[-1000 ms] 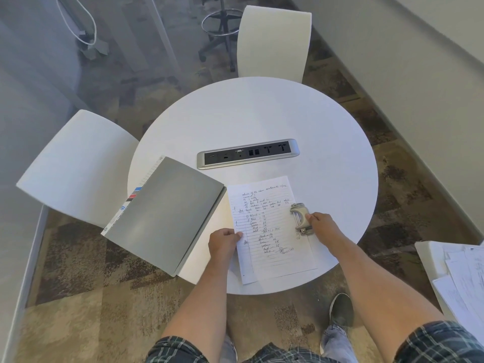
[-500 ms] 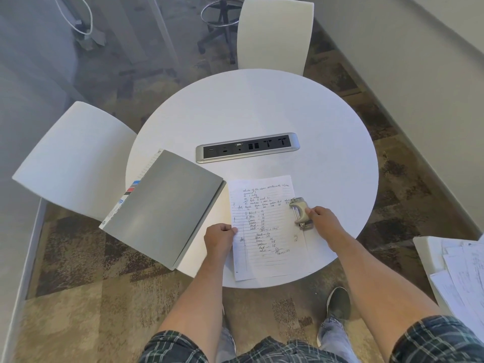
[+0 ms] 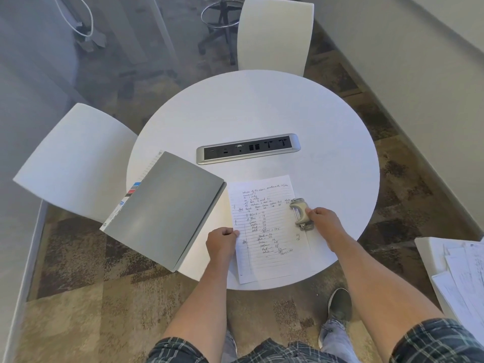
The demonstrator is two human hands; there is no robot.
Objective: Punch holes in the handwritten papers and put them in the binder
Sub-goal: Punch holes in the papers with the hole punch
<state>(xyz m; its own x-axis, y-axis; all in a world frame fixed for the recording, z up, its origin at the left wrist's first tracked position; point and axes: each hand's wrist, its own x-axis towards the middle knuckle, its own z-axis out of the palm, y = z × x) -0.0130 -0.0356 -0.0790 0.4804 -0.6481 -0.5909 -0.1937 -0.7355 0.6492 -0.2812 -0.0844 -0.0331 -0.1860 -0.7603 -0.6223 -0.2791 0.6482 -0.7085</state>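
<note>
A lined sheet of handwritten paper (image 3: 269, 231) lies near the front edge of the round white table (image 3: 262, 111). My left hand (image 3: 222, 242) pinches the sheet's left edge. A small beige and metal hole punch (image 3: 300, 213) sits on the sheet's right edge, and my right hand (image 3: 323, 220) grips its near end. A closed grey binder (image 3: 167, 208) rests at an angle on the table's left side, overhanging the edge, with coloured index tabs showing along its far side.
A silver power socket strip (image 3: 248, 148) is set into the table's middle. White chairs stand at the left (image 3: 76, 161) and at the back (image 3: 275, 32). A stack of papers (image 3: 461, 271) lies on a white surface at the right.
The view has tilted slightly, so everything sits a little lower in frame. Both hands stay on the paper and the hole punch with hardly any shift.
</note>
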